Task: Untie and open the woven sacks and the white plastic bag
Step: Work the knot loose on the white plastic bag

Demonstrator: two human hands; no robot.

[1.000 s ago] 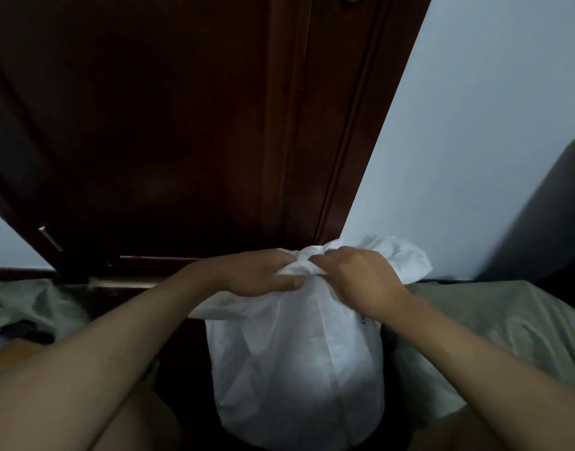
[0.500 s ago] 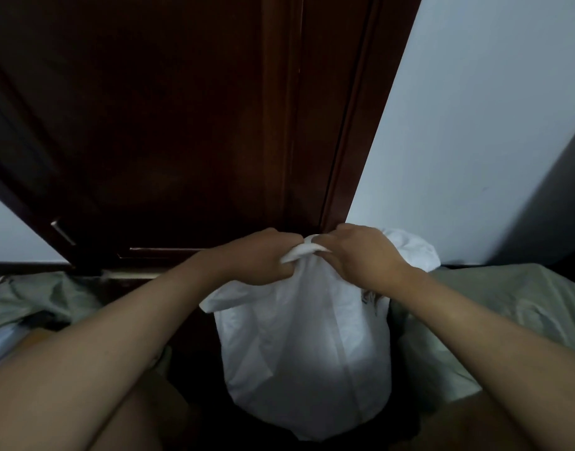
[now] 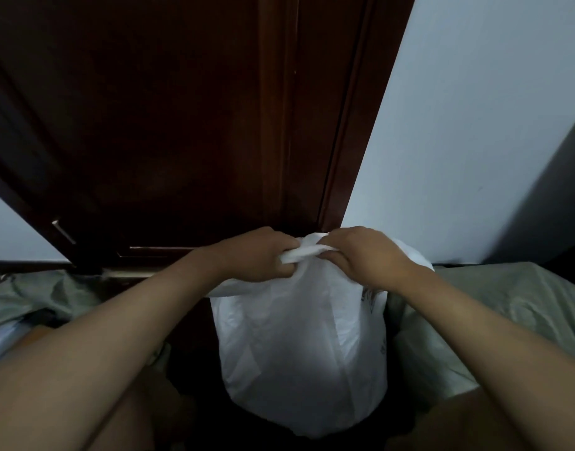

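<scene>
The left hand [image 3: 258, 255] is curled tightly around the twisted neck of the white plastic bag [image 3: 304, 346], a little below the centre of the frame. The right hand [image 3: 365, 255] pinches the same bunched plastic from the other side, so the two hands almost meet at the knot [image 3: 304, 250]. The knot looks like a thick, wrinkled roll of thin film, brighter than the rest.

Under the hands the bag hangs down full and rounded, like a soft barrel. Its skin is smooth and slightly shiny, with long vertical folds, and some small dark print shows on its right side. Both bare forearms come in from the lower corners.

To the lower right, just beside the bag, lies a pale green woven sack [image 3: 507, 314] with a dull, creased cloth-like surface. Another green sack [image 3: 42, 297] is at the lower left, crumpled, and something white shows in its opening.

Behind the bag stands a dark reddish-brown wooden door [image 3: 182, 125] with long moulded strips, filling the upper left and centre. The wall [image 3: 474, 109] in the upper right is plain and pale blue-grey. The floor under the bag is too dark to tell.
</scene>
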